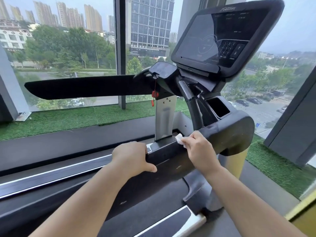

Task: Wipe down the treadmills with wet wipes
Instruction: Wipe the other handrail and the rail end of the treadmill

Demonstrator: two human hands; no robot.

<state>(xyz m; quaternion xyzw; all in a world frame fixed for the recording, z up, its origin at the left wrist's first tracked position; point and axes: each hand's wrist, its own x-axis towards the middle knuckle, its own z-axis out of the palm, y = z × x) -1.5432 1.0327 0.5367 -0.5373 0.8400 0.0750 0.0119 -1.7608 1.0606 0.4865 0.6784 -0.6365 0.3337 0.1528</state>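
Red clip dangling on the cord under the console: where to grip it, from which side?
Probably pinch the clip by its body, below the cord, coming from the near left: it hangs free, with the silver post close on its right. The left hand grips the rail, so it must let go first.

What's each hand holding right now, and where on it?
Right hand pinches a wipe by its near end, against the handrail. Left hand grips the handrail's end, fingers over the top.
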